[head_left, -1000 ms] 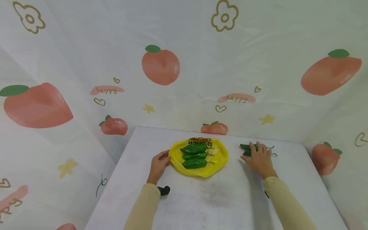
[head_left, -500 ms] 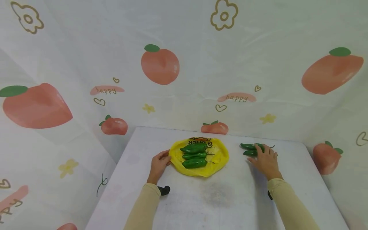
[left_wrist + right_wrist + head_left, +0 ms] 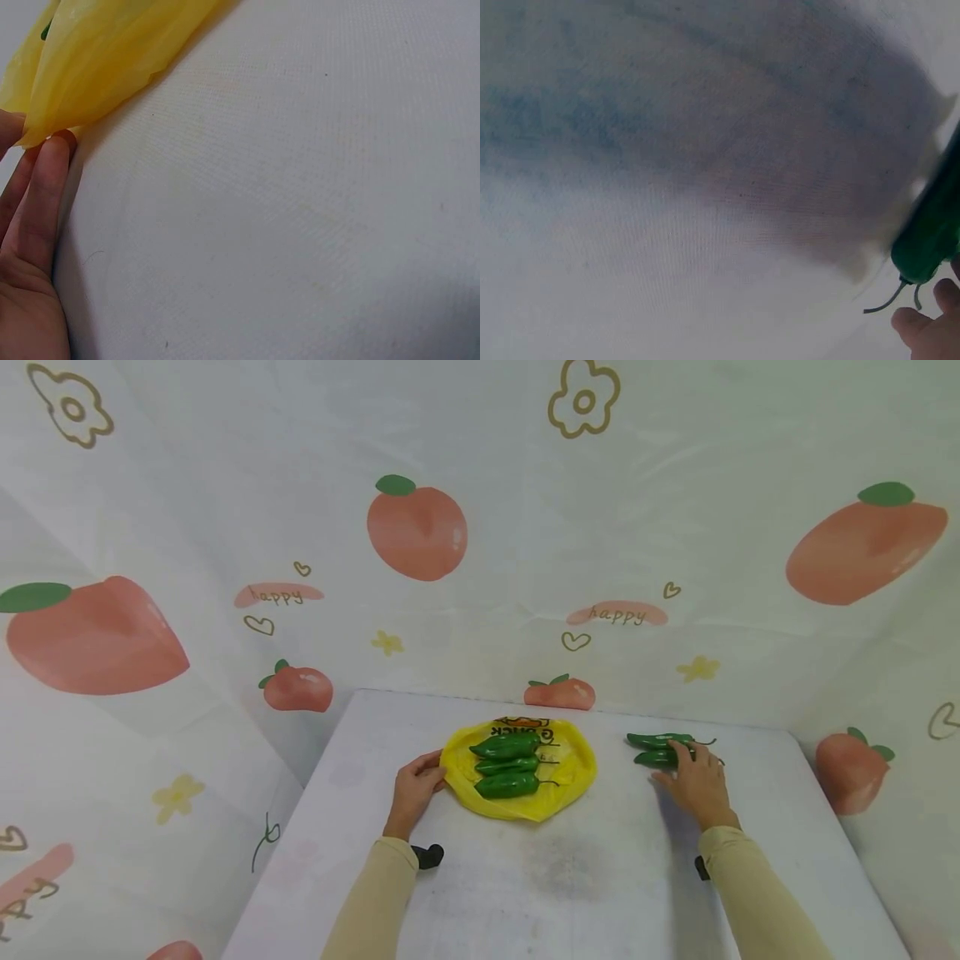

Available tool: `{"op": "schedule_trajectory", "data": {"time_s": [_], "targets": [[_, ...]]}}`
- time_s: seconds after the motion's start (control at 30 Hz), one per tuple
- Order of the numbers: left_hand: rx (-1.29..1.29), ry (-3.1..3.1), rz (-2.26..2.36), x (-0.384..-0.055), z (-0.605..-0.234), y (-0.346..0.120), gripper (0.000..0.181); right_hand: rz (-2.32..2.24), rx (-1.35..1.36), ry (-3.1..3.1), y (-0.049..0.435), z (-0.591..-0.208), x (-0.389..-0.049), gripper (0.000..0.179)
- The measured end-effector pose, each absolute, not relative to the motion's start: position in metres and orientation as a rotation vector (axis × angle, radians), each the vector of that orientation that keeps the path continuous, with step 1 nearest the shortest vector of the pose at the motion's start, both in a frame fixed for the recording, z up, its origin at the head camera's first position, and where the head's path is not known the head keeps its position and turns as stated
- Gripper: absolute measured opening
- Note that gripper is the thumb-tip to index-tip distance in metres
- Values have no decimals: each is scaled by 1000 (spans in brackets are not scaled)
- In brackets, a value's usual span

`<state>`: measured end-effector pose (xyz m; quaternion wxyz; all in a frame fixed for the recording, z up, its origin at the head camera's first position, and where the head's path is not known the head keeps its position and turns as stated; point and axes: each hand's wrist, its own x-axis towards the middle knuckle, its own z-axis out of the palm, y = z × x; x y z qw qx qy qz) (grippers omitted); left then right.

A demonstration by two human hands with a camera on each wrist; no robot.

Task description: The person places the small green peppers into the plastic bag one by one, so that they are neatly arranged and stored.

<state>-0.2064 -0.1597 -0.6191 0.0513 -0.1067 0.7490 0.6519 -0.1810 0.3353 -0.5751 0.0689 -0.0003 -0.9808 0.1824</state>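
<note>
In the head view, a yellow plastic bag (image 3: 577,781) with its edge spread round holds three green peppers (image 3: 507,787), stems to the right. My left hand (image 3: 415,789) pinches the bag's left rim; the left wrist view shows the thumb and fingers at the gathered plastic (image 3: 97,82). To the right, two more green peppers lie side by side, the far pepper (image 3: 651,740) and the near pepper (image 3: 654,759). My right hand (image 3: 701,785) is over the near one, fingers spread and partly covering it. In the right wrist view, fingertips (image 3: 915,324) are beside a pepper's stem end (image 3: 922,251).
Everything rests on a white table (image 3: 525,893) with a greyish stain near its middle. A white cloth wall (image 3: 487,635) printed with fruit, flowers and hearts stands behind and at both sides. Dark bands (image 3: 429,857) show at the wrists.
My right hand has shifted right and settled lower over the near pepper, uncovering more of the far one. The left hand and the bag stay in place.
</note>
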Motion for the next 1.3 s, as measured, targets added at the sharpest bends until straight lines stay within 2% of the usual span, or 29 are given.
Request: {"op": "schedule_trajectory", "data": {"time_s": [0.5, 1.1, 1.3], "targets": [[-341, 2284, 1972, -207, -619, -159, 36, 568, -60, -3012, 335, -578, -182, 60], [-345, 2277, 1990, -207, -620, -160, 36, 470, 57, -2982, 334, -581, -185, 38], [-350, 2273, 1986, -207, -620, -160, 35, 439, 20, -3024, 334, -578, -184, 39]]}}
